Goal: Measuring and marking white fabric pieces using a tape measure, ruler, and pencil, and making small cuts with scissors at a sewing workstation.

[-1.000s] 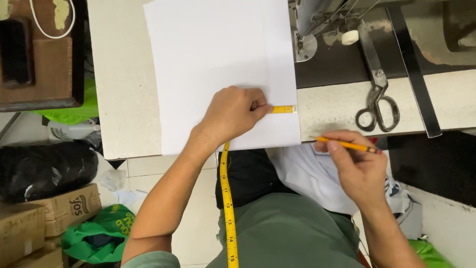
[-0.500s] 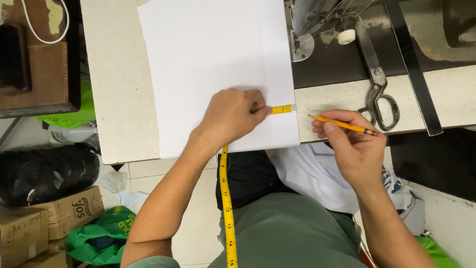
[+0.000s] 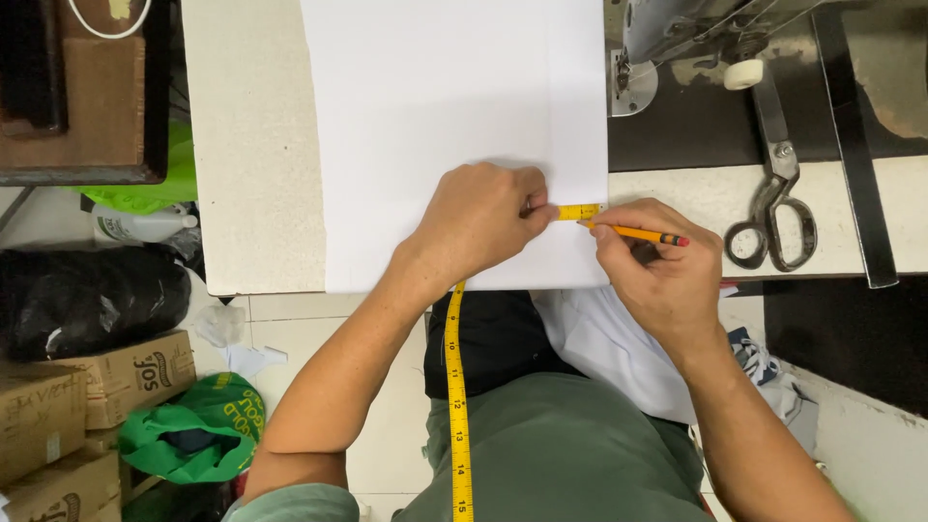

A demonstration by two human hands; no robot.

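Note:
A large white sheet of paper (image 3: pixel 445 116) lies on the pale table (image 3: pixel 251 174). My left hand (image 3: pixel 478 222) presses the end of a yellow measuring tape (image 3: pixel 578 212) flat near the sheet's lower right corner; the rest of the tape (image 3: pixel 457 406) hangs down over my lap. My right hand (image 3: pixel 657 271) grips a yellow pencil (image 3: pixel 643 234), its tip touching the paper just beside the tape's end.
Black-handled scissors (image 3: pixel 773 208) lie on the table right of my right hand. A sewing machine (image 3: pixel 696 39) stands at the back right. Cardboard boxes (image 3: pixel 97 387), a green bag (image 3: pixel 193 430) and a black bag (image 3: pixel 87 300) sit on the floor at left.
My right hand has moved left with the pencil, from off the paper's edge to the tape's end. My left hand keeps the tape pinned in place.

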